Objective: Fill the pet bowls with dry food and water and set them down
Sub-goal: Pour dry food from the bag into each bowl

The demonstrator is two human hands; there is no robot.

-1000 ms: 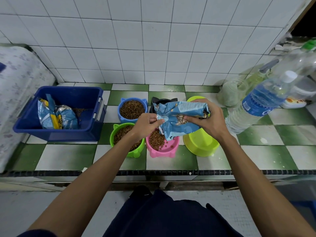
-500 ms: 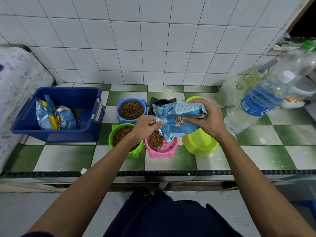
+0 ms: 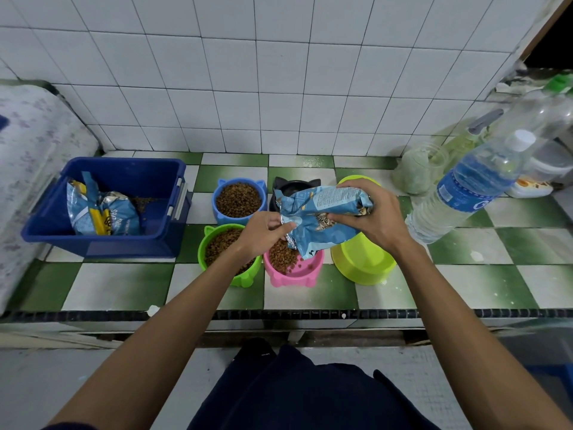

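Both hands hold a blue dry-food bag [image 3: 319,218] tilted over the pink bowl [image 3: 294,270]. My right hand [image 3: 375,215] grips the bag's upper end, and my left hand [image 3: 263,231] pinches its open mouth. Brown kibble lies in the left part of the pink bowl. The blue bowl [image 3: 238,200] and the green bowl [image 3: 228,252] are full of kibble. A black bowl [image 3: 293,186] sits behind the bag, mostly hidden. The yellow-green bowl [image 3: 362,262] stands to the right, partly under my right hand.
A blue bin [image 3: 108,206] at the left holds another food bag [image 3: 99,212]. Water bottles [image 3: 465,187] and a jar [image 3: 418,172] crowd the right side. The tiled wall stands behind; the counter's front edge [image 3: 279,313] runs below the bowls.
More kibble has gathered in the pink bowl. Both hands keep the bag in nearly the same place over it.
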